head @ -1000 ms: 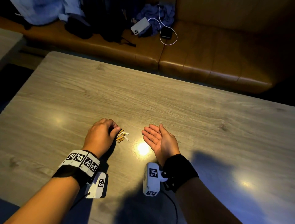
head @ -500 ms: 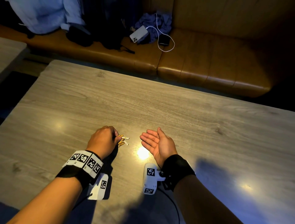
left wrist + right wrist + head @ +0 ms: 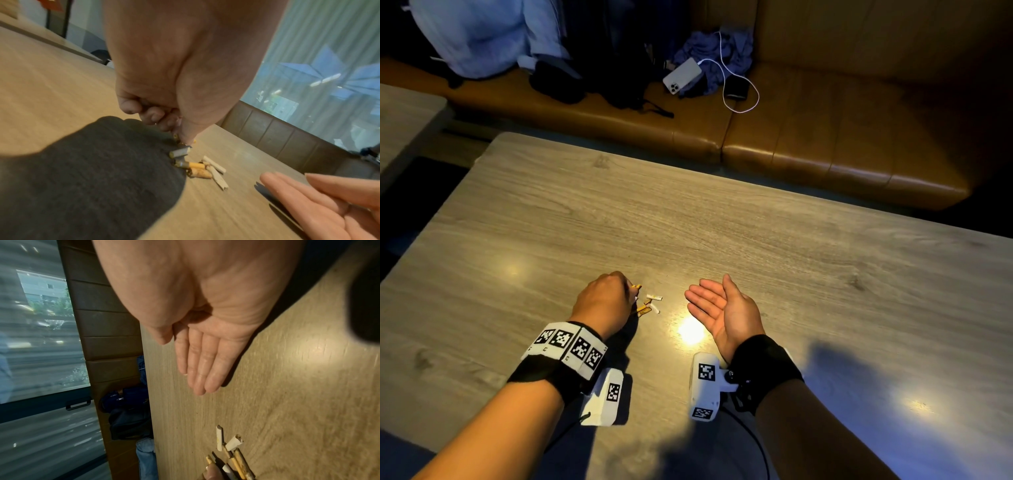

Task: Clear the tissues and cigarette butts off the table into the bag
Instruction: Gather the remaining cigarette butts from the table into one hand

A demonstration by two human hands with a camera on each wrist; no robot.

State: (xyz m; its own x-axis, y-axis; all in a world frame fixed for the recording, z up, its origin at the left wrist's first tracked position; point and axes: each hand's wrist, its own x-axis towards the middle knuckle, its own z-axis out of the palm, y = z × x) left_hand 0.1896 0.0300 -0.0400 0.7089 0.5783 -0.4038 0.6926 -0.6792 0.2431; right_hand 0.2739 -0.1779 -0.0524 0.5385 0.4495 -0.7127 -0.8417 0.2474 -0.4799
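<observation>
Dim booth: tan sofa (image 3: 825, 150) runs along the far side w/ a phone (image 3: 683, 79) and clothes on it, wood-grain desk (image 3: 722, 222) in front of you. Your left hand (image 3: 602, 299) sits near 7 o'clock of the desk centre, fingers curled, pinching a couple of cigarette butts (image 3: 202, 168) from the pile; the rest lie loose on the desk at about 3 o'clock of that hand, just beside it. Your right hand (image 3: 726, 308) is further out at 3 o'clock, palm up, fingers straight, nothing in it, near the pile but apart from it.

Step in hand, as I read it: gathering butts. No tissues or bag in any view. Next move prob. calls for dropping the pinched butts into your waiting palm, then picking or sweeping up the loose ones w/o rolling them away.
</observation>
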